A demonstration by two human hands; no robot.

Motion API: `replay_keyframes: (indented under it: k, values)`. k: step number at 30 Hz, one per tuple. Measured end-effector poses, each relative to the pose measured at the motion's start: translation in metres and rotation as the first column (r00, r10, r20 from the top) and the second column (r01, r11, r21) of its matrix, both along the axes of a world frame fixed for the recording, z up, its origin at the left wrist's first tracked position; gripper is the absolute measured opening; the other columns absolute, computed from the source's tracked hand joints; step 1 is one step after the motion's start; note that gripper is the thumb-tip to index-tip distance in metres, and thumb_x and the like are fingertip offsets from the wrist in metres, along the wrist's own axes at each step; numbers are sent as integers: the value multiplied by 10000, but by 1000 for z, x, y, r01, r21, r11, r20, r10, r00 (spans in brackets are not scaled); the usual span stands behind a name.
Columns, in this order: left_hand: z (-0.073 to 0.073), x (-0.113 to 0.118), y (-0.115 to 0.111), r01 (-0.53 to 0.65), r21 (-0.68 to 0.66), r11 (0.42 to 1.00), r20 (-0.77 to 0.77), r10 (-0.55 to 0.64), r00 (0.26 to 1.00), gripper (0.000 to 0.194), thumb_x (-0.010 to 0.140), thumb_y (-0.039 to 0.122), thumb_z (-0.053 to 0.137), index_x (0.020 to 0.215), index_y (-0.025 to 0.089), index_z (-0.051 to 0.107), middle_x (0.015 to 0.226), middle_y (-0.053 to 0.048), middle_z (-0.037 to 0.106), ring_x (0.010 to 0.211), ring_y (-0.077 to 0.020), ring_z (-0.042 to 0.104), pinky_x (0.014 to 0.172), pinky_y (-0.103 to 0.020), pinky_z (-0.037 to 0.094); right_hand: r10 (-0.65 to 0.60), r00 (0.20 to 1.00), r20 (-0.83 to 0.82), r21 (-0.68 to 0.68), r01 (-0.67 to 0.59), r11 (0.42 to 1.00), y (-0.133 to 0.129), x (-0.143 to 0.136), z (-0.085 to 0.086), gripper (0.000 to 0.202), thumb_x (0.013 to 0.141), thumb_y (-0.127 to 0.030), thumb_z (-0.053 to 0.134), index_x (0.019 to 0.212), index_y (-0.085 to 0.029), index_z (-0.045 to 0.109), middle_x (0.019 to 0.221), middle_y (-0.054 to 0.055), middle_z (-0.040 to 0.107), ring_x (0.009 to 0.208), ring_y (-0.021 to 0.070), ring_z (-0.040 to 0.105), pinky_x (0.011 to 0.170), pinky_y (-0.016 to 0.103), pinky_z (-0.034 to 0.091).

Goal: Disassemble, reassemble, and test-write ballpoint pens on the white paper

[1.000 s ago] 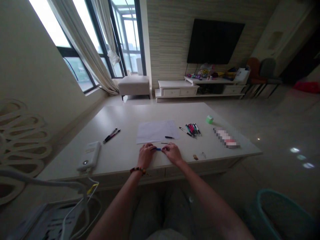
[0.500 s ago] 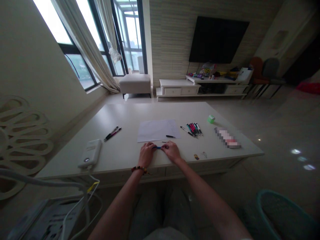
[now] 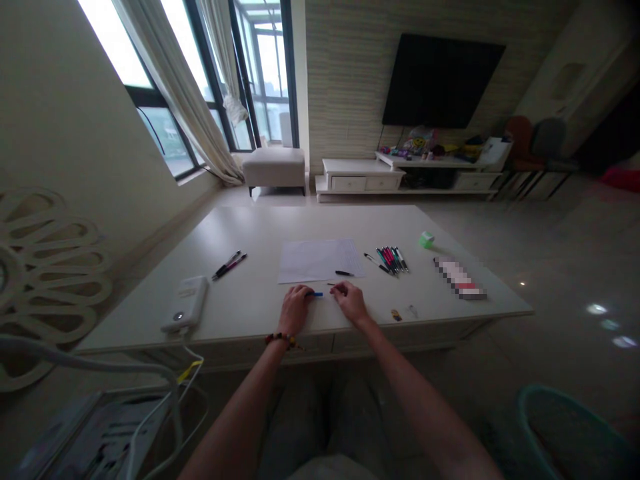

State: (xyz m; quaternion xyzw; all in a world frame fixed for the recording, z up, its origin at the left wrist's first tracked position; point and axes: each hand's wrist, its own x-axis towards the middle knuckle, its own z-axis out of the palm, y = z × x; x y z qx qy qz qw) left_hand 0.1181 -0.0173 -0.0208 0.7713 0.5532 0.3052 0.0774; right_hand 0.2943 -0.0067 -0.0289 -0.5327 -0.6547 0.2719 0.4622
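My left hand (image 3: 295, 310) is closed on the left end of a blue pen barrel (image 3: 317, 294), which points right just above the tabletop. A small gap separates its bare end from my right hand (image 3: 351, 303). The right thumb and fingers are pinched together; whatever they hold is too small to make out. Beside those fingertips is a thin dark piece (image 3: 331, 285), its far end hidden by the hand. Behind both hands a black pen piece (image 3: 344, 273) rests on the lower right edge of white paper (image 3: 313, 259).
Right of the paper lie several pens (image 3: 393, 260), with a green-and-white small container (image 3: 427, 240) beyond. Two pens (image 3: 230, 265) and a white power bank (image 3: 187, 303) with a cable are at left. Small scraps (image 3: 396, 315) lie near the table's front edge (image 3: 450, 320).
My right hand has come away from the blue pen barrel, a little to the right. My left hand keeps hold of it. The whole view has shifted slightly.
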Motion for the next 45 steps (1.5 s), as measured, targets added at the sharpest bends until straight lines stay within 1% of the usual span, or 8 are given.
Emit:
replay_keyframes:
  k: [6, 13, 23, 32, 35, 37, 40, 45]
  values:
    - [1, 0, -1, -2, 8, 1000, 8, 1, 1000, 130, 837, 218, 492, 898, 219, 607, 942, -28, 615, 929, -179, 521, 830, -317, 410, 1, 1000, -3, 17, -1, 1000, 1, 0, 0, 142, 735, -301, 567, 750, -175, 628, 711, 43, 670, 639, 156, 614, 633, 259, 476]
    - [0, 0, 0, 19, -20, 1000, 60, -18, 998, 140, 832, 197, 495, 932, 213, 592, 942, -31, 630, 920, -172, 545, 824, -312, 414, 39, 985, -170, 0, -40, 999, 2, -2, -4, 194, 703, -325, 622, 822, -171, 620, 803, 62, 683, 711, 166, 638, 665, 274, 501]
    - [-1, 0, 0, 96, -24, 995, 111, -93, 989, 158, 822, 189, 504, 951, 201, 595, 945, -34, 639, 906, -163, 556, 831, -311, 424, 62, 980, -191, -14, -66, 998, 1, -3, -4, 199, 700, -341, 639, 802, -171, 650, 748, 46, 680, 639, 163, 632, 606, 269, 500]
    - [-3, 0, 0, 120, -15, 993, 163, -116, 980, 157, 819, 167, 491, 932, 200, 596, 930, -27, 642, 883, -154, 573, 813, -299, 443, 89, 991, -98, 84, -81, 993, -5, -3, 0, 128, 752, -275, 593, 807, -194, 676, 762, 34, 683, 661, 154, 622, 626, 263, 491]
    - [-3, 0, 0, 124, -3, 992, 196, -121, 973, 154, 823, 168, 490, 937, 194, 590, 936, -30, 640, 888, -156, 573, 816, -302, 444, 92, 991, -96, 142, -78, 987, -7, -1, 3, 164, 787, -249, 538, 855, -197, 677, 819, 47, 668, 723, 154, 610, 640, 258, 482]
    - [-3, 0, 0, 101, 8, 995, 227, -100, 969, 148, 822, 172, 494, 936, 189, 587, 930, -34, 640, 884, -157, 575, 811, -301, 446, 77, 989, -125, 173, -54, 983, -7, 0, 4, 196, 804, -236, 498, 885, -192, 671, 846, 55, 650, 705, 142, 590, 624, 250, 475]
    - [-2, 0, 0, 74, 18, 997, 249, -76, 965, 139, 823, 185, 498, 929, 186, 587, 911, -37, 641, 868, -159, 579, 799, -302, 452, 54, 976, -213, 142, -23, 990, -8, 3, 5, 199, 798, -242, 496, 882, -177, 665, 790, 47, 635, 604, 118, 552, 565, 235, 458]
    - [-2, 0, 0, 89, 25, 996, 250, -92, 964, 139, 817, 190, 506, 932, 192, 585, 912, -34, 641, 869, -157, 581, 794, -299, 453, 94, 942, -322, 51, -82, 995, -6, 1, 1, 173, 749, -280, 571, 829, -162, 668, 673, 29, 636, 573, 127, 572, 565, 244, 467]
